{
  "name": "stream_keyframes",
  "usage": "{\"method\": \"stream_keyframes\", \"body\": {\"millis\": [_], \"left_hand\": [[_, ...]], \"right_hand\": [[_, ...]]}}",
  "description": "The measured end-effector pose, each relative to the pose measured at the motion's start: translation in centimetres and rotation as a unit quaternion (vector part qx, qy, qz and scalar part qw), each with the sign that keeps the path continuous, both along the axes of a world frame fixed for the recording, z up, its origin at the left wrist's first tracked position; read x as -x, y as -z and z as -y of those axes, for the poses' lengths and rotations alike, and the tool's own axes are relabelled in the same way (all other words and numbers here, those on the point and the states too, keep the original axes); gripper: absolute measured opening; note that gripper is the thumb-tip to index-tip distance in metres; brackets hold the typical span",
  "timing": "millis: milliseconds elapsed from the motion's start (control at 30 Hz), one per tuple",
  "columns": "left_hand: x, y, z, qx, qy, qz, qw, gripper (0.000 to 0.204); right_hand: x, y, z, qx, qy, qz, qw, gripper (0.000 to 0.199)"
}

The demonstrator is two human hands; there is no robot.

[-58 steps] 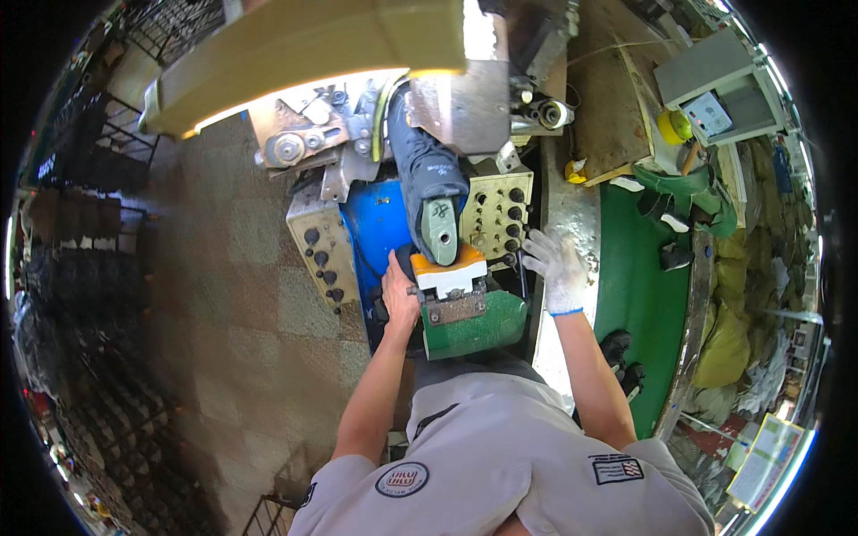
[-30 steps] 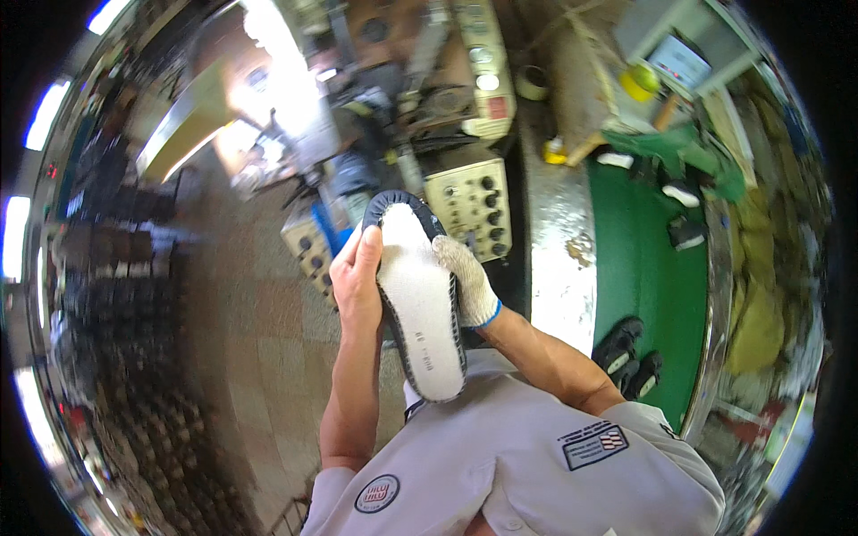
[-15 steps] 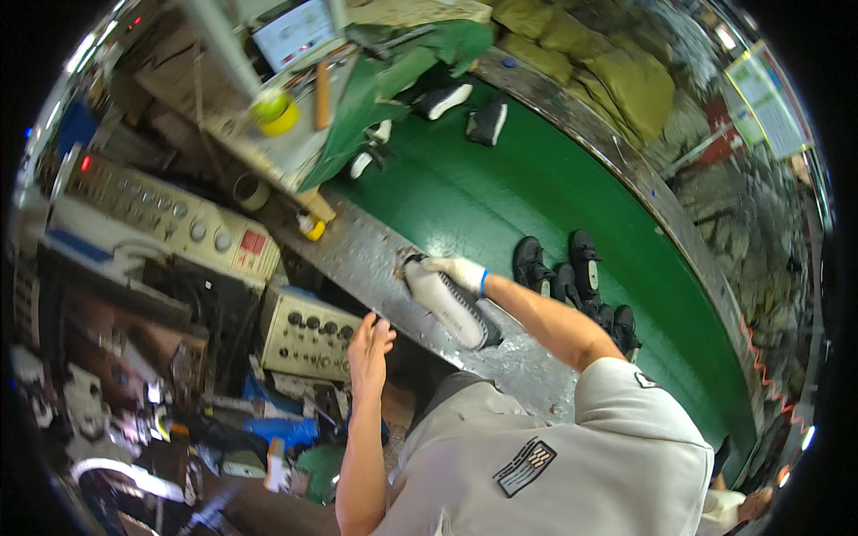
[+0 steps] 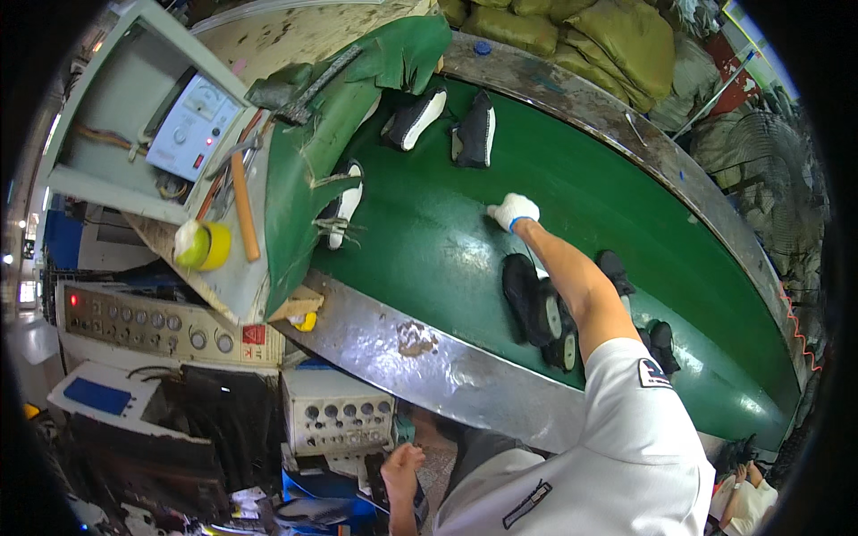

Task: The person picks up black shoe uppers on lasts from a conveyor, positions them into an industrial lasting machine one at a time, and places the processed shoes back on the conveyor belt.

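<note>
My right hand [image 4: 514,213], in a white glove with a blue cuff, reaches out over the green belt [image 4: 411,232]. Its fingers are bunched together; whatever they may hold is hidden. Just below the wrist lie black shoes [image 4: 525,299], partly covered by my forearm. My bare left hand [image 4: 404,466] is low beside my body, its fingers curled with nothing visible in them. It is nearest the beige control box [image 4: 341,418] with black knobs. Between me and the belt runs a bare metal ledge [image 4: 465,375] with a worn, rusty patch.
More dark shoes with white soles [image 4: 418,118] stand at the belt's far end, beside a green cloth flap [image 4: 313,170]. At left are an orange-handled tool [image 4: 244,207], a yellow-green container [image 4: 204,246] and a long control panel [image 4: 161,323]. Sacks [image 4: 626,45] line the far side.
My right hand has let go of the grey-white shoe and moved from the ledge out over the belt. That shoe has left the ledge. My left hand has dropped lower and curled its fingers. The view has shifted.
</note>
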State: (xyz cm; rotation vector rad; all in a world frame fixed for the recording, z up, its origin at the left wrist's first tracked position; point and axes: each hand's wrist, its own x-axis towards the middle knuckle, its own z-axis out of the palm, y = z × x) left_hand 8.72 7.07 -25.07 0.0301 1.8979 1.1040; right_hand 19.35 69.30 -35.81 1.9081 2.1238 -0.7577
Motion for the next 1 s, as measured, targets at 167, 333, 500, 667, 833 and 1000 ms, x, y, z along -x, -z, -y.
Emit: {"method": "stream_keyframes", "body": {"millis": [167, 333, 500, 667, 833, 1000], "left_hand": [[-2.1, 1.8, -1.2, 0.089, 0.111, 0.016, 0.99, 0.029], [-3.6, 11.6, 11.1, -0.189, -0.158, 0.235, 0.94, 0.08], [-3.5, 8.1, 5.6, -0.049, 0.01, 0.132, 0.99, 0.074], [0.1, -2.4, -4.9, 0.047, 0.14, -0.043, 0.988, 0.025], [3.3, -5.4, -2.2, 0.011, 0.084, -0.112, 0.99, 0.028], [7.9, -12.0, 0.3, -0.096, -0.085, -0.132, 0.983, 0.032]], "right_hand": [[3.4, 4.5, -10.3, -0.021, 0.158, -0.117, 0.98, 0.091], [7.9, 7.2, -15.0, -0.051, 0.28, -0.171, 0.943, 0.102], [8.3, 8.6, -13.9, 0.114, 0.308, -0.483, 0.812, 0.074], [1.5, 4.0, -3.8, 0.355, 0.267, -0.58, 0.683, 0.059], [0.6, -3.8, 18.1, 0.524, 0.18, -0.674, 0.488, 0.077], [4.3, -13.5, 37.7, 0.657, 0.225, -0.654, 0.301, 0.067]]}}
